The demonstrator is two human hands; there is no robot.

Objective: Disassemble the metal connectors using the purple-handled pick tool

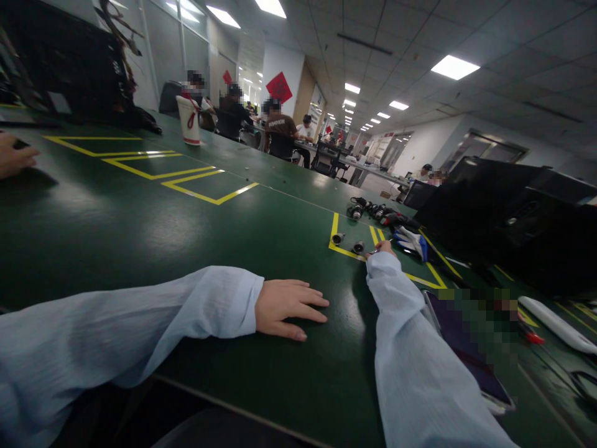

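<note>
My left hand (290, 309) lies palm down on the green tabletop (289, 236), fingers stretched out and nothing in it. Farther forward, my right hand (385, 249) reaches to the edge of a yellow tape outline (334, 231). Its fingers are bent together around something small, with a bit of shiny metal at the fingertips; the thing itself is too small to name. Just left of these fingers stands a dark cylindrical metal connector (358, 247), and a second metal connector (338, 238) lies beyond it. Blue and white gloves (410, 241) rest close by on the right.
Cables with round connectors (357, 211) lie behind the outline. A tablet (471, 348) sits beside my right forearm, near a long white object (557, 323). Black monitors (508, 218) stand at right. A paper cup (189, 121) is far left; another person's hand (16, 155) shows at the left edge.
</note>
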